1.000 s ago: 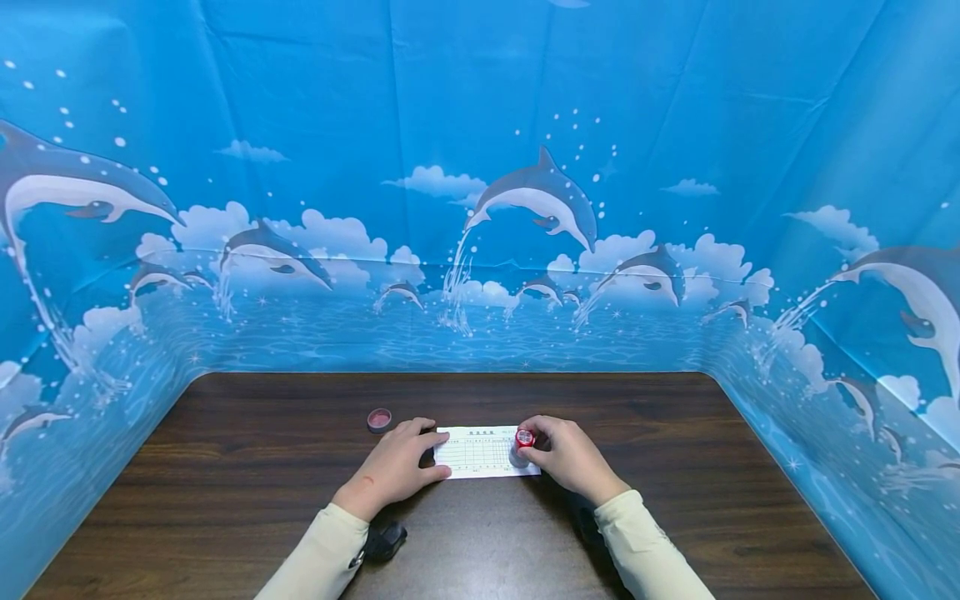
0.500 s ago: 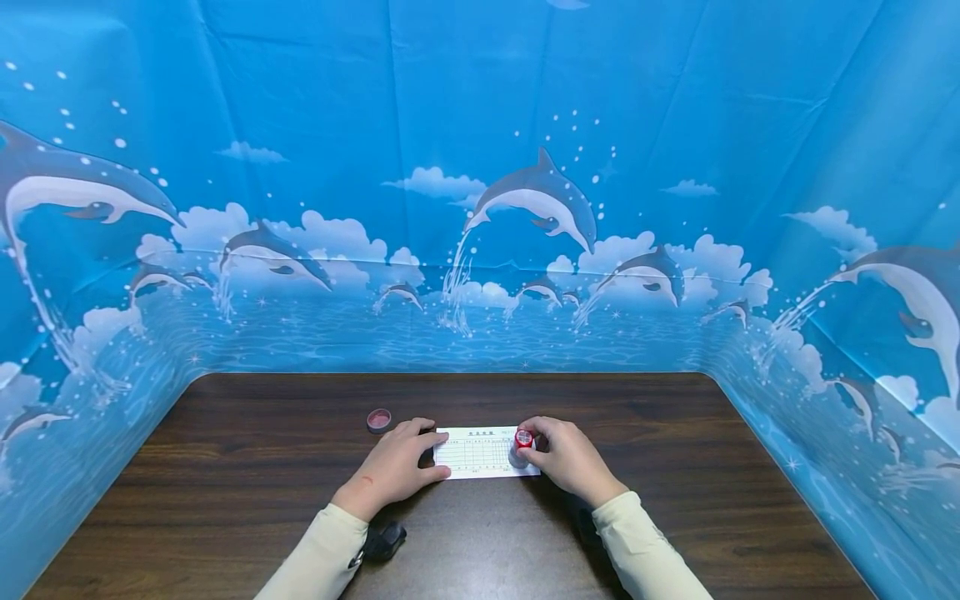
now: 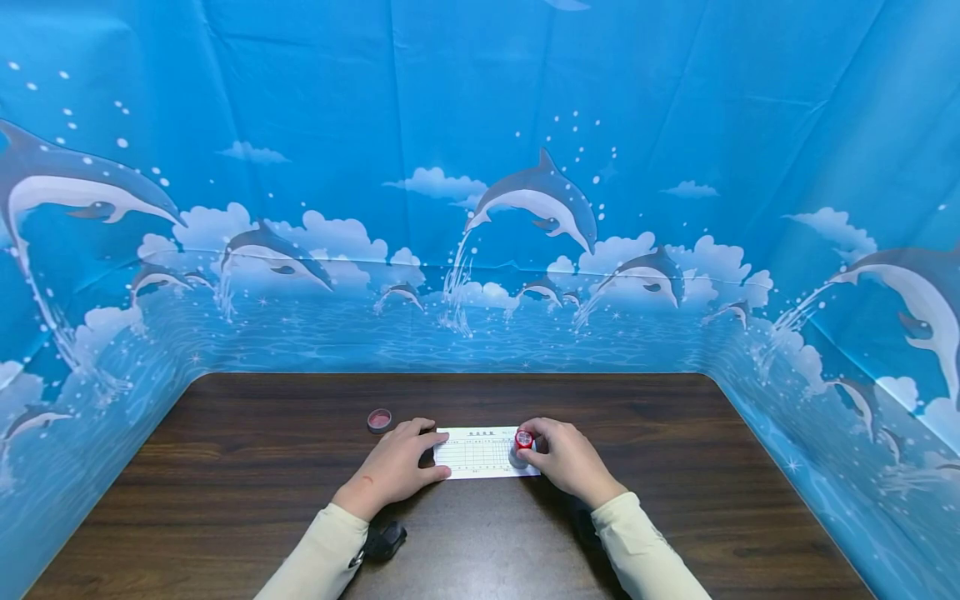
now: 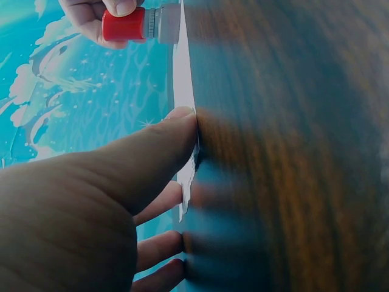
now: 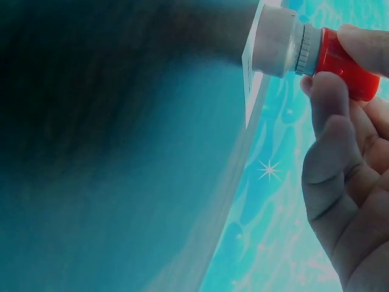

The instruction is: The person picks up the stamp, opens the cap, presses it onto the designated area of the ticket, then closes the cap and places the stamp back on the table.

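Right hand (image 3: 573, 460): thumb and fingertips pinching red-topped stamp (image 3: 524, 440), which sits off the hand's 9–10 o'clock, upright, base on printed form (image 3: 474, 455) toward its 3 o'clock end. Left hand (image 3: 396, 472): fingers spread, thumb and one fingertip at form's 9 o'clock edge. Round dish (image 3: 379, 420) at left hand's 11 o'clock.

Left fingers (image 4: 159, 250) apart, right fingers (image 5: 330, 97) bent

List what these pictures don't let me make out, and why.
Head: print on the paper form, too small to read.
Left wrist: much of the right hand, cut off by the top edge.
Right wrist: the end face of the red-topped stamp, hidden by its own body.
Left wrist: the table, its grain blurred.
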`<state>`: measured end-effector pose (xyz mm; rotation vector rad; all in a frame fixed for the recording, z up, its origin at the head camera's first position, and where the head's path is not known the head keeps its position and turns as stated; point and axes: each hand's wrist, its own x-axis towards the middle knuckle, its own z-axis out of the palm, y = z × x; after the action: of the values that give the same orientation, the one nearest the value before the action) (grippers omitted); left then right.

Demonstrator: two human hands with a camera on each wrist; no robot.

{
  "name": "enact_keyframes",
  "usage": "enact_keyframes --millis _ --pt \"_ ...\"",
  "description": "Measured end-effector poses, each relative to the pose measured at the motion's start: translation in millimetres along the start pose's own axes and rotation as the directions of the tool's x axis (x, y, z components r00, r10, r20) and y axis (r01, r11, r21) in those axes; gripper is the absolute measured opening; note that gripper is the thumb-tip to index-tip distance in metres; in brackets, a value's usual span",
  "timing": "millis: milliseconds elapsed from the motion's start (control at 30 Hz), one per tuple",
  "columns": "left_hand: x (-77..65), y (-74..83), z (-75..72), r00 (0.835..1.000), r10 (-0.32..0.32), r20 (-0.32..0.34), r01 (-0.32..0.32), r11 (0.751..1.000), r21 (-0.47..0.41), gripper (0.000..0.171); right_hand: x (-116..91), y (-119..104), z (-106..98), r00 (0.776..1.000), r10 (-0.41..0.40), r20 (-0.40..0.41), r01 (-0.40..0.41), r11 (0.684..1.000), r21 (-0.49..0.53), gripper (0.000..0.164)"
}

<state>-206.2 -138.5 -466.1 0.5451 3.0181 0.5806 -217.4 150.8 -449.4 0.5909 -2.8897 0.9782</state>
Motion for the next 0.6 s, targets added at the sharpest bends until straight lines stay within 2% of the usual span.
enact_keyframes --millis 367,600 --pt "-0.4 0.0 0.0 1.0 -0.002 0.009 0.002 1.0 0.008 0.06 -1.3 -1.8 0.4 1.0 0.003 -0.009 -0.003 1.0 -0.021 0.024" --pt "-0.6 -1.4 1.7 1.0 -0.005 0.0 0.005 1.0 0.001 0.06 -3.6 -4.0 2.1 0.999 -0.029 -0.037 0.026 0.997 -0.072 0.021"
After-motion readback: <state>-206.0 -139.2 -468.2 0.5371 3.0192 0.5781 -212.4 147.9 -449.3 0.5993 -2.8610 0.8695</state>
